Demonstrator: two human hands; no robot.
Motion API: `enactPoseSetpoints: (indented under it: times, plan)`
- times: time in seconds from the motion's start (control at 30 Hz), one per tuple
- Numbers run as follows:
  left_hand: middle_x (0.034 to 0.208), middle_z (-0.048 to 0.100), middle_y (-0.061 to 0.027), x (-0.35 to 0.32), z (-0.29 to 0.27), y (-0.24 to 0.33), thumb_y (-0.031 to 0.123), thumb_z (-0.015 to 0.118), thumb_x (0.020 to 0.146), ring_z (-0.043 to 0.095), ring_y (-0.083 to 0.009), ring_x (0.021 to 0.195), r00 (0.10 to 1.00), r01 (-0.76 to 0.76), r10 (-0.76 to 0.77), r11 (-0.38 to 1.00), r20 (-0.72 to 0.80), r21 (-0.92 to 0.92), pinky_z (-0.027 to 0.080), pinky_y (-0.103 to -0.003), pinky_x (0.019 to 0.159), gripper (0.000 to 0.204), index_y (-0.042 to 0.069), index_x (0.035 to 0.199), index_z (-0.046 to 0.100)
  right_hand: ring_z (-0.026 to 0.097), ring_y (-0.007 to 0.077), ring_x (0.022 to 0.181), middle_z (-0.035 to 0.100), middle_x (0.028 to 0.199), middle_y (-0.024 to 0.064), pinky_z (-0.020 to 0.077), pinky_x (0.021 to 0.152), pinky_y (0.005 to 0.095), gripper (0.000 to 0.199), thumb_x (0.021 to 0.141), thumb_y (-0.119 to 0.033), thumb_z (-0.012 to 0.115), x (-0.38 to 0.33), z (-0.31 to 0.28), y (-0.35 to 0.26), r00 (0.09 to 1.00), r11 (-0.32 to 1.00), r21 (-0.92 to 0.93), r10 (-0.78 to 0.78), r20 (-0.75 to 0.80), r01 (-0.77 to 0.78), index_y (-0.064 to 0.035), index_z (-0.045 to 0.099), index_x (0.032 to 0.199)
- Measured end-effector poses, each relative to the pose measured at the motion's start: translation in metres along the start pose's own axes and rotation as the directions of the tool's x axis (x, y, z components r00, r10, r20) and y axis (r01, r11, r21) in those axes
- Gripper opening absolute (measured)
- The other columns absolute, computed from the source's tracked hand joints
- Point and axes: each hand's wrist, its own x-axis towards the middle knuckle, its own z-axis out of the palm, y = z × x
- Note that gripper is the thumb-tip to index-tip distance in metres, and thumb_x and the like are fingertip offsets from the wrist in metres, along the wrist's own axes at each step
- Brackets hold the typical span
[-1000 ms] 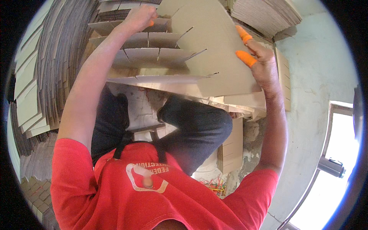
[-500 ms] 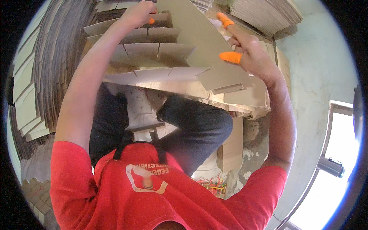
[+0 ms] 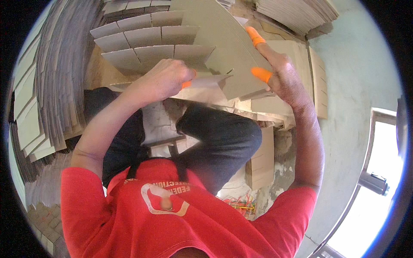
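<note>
My left hand (image 3: 170, 79) is closed at the nearest slotted cardboard strip (image 3: 211, 86), its orange-covered fingertip against the strip's upper edge. Beyond it, several more slotted cardboard strips (image 3: 150, 56) stand in rows, meeting a long cardboard sheet (image 3: 228, 51) that slants from upper left to lower right. Along the sheet's right edge lies my right hand (image 3: 277, 73), thumb and index finger stretched apart in orange finger covers. Its thumb reaches onto the sheet's face; the other fingers are curled and partly hidden.
A tall stack of cardboard strips (image 3: 64, 64) rises at the left. Another cardboard stack (image 3: 297, 15) sits at the far right, beside a pale wall (image 3: 352, 73). My dark-trousered legs (image 3: 219, 137) are below the work, near a coloured tangle (image 3: 238, 205) on the floor.
My left hand has come nearer and slightly right, from the far rows to the nearest strip. My right hand has shifted slightly nearer along the sheet's edge.
</note>
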Motion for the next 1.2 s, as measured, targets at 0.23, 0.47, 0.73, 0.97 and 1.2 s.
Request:
enactPoseSetpoints:
  times: [0.23,0.47,0.73,0.97,1.2]
  plan:
    - [0.071,0.061,-0.0186,0.007,0.007,-0.009,0.015,0.066,0.082,0.063,-0.0384,0.074,1.0,-0.006,0.006,0.998,0.001,0.062,0.05,-0.048,0.066,0.013,0.002,0.083,0.066,0.062,0.0429,0.102,0.061,0.116,0.0254,0.0501,0.086,0.0443,0.069,0.082,-0.003,0.066,-0.012,0.036,-0.004,0.952,0.954,0.036,0.296,0.074,-0.299,-0.0058,0.037,0.145]
    - [0.075,0.063,-0.0139,0.028,-0.032,-0.021,0.026,0.074,0.078,0.063,-0.032,0.077,0.938,-0.093,0.13,0.988,-0.321,0.127,0.05,-0.042,0.067,0.031,0.006,0.101,0.069,0.059,0.0448,0.104,0.057,0.122,0.0268,0.0499,0.086,0.0445,0.078,0.083,0.003,0.064,-0.044,0.064,-0.007,0.95,0.947,0.115,0.307,-0.045,-0.301,-0.0087,0.028,0.151]
    - [0.084,0.064,-0.0198,0.055,-0.023,-0.093,-0.004,0.061,0.077,0.06,-0.0384,0.084,0.977,-0.169,0.188,0.97,-0.097,0.177,0.049,-0.046,0.075,0.036,0.002,0.112,0.065,0.059,0.048,0.088,0.06,0.099,0.03,0.0501,0.079,0.0447,0.074,0.083,0.006,0.06,-0.045,0.054,-0.021,0.969,0.969,0.074,0.241,-0.056,-0.237,-0.0066,0.03,0.149]
    - [0.095,0.067,-0.0184,0.068,-0.037,-0.097,0.012,0.07,0.08,0.062,-0.0377,0.091,0.999,0.003,-0.003,1.0,-0.034,0.02,0.05,-0.043,0.08,0.023,0.003,0.101,0.068,0.061,0.0423,0.063,0.06,0.07,0.023,0.048,0.058,0.0493,0.084,0.082,0.008,0.052,-0.039,0.075,-0.014,0.978,0.974,0.135,0.195,-0.075,-0.184,-0.0131,0.016,0.154]
    - [0.09,0.065,-0.0217,0.087,-0.046,-0.163,0.007,0.067,0.079,0.06,-0.0435,0.082,0.988,-0.077,0.121,0.924,-0.098,0.375,0.05,-0.047,0.072,0.018,-0.001,0.096,0.065,0.061,0.0434,0.072,0.06,0.077,0.0263,0.0502,0.066,0.0438,0.072,0.085,0.004,0.058,-0.049,0.08,-0.016,0.963,0.962,0.164,0.239,-0.126,-0.218,-0.008,0.029,0.15]
